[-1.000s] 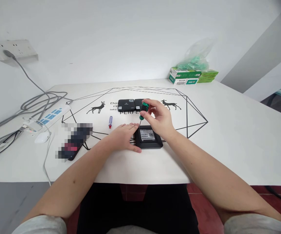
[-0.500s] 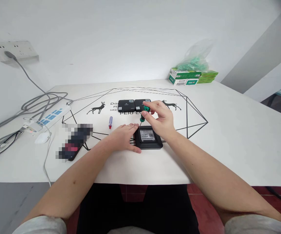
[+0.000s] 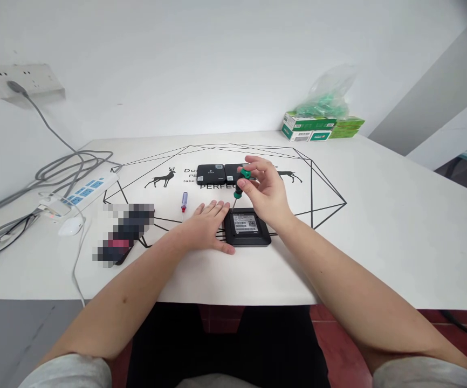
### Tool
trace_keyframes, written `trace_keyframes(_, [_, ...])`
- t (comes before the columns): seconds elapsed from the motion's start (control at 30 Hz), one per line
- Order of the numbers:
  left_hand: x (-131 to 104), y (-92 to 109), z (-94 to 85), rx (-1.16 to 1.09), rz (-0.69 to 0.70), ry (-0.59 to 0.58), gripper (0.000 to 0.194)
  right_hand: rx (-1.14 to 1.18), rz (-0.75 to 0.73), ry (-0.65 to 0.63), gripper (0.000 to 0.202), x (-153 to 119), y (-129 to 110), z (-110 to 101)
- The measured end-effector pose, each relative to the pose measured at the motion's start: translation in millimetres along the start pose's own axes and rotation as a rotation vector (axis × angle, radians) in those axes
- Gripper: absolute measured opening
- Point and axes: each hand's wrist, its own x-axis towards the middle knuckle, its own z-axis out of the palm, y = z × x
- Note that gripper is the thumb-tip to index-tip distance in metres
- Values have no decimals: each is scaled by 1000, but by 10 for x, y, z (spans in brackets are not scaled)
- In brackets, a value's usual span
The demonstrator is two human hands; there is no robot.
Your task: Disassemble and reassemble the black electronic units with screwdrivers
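A black box-shaped device (image 3: 263, 235) with a white printed label lies face down on the table before me. My left hand (image 3: 207, 225) rests open along its left side, fingers stretched out and thumb at the near left corner. In my right hand (image 3: 269, 194) is a green-and-black screwdriver (image 3: 238, 191), held by the handle between thumb and fingers, some fingers lifted off. Its thin shaft slants down, the tip at the device's far left corner; whether it sits in a screw is too small to tell.
Two flat black boxes (image 3: 211, 174) lie beyond the device. To the left are a purple-handled screwdriver (image 3: 184, 201), a blurred phone-like object (image 3: 130, 231) and a power strip (image 3: 91, 191) with cables. Green-and-white cartons (image 3: 308, 125) carrying a plastic bag (image 3: 326, 99) stand at the back right.
The fingers of my right hand have opened out and shifted around the screwdriver handle. My left hand's fingers have spread slightly; the device stays in place.
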Motion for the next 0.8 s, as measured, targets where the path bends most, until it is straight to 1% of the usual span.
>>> trace_keyframes(0.07, [0, 22, -13, 5, -5, 1, 143, 69, 55, -32, 33, -6, 14, 47])
trace_keyframes(0.13, [-3, 36, -25, 8, -7, -5, 143, 68, 76, -25, 34, -12, 15, 90])
trace_keyframes(0.2, [-5, 39, -33, 9, -14, -11, 141, 23, 55, 18, 35, -17, -4, 112])
trace_keyframes(0.3, [-7, 32, -40, 6, -12, -4, 141, -77, -9, 31, 35, -22, -60, 93])
trace_keyframes(0.37, [-9, 31, -43, 4, -10, -6, 141, -104, -37, 10, 32, -25, -93, 55])
trace_keyframes(0.47, [-15, 35, -44, 7, -17, -20, 141, -81, -57, -48, 30, -21, -100, -4])
trace_keyframes(0.57, [-21, 35, -42, 4, -24, -28, 143, -57, -104, -76, 37, -3, -79, -37])
trace_keyframes(0.63, [-24, 32, -37, -8, -28, -34, 145, -78, -137, -67, 39, 11, -73, -42])
trace_keyframes(0.7, [-24, 27, -28, -22, -32, -42, 146, -117, -147, -53, 36, 22, -76, -41])
trace_keyframes(0.8, [-18, 16, -12, -40, -33, -47, 147, -159, -117, -28, 31, 27, -87, -40])
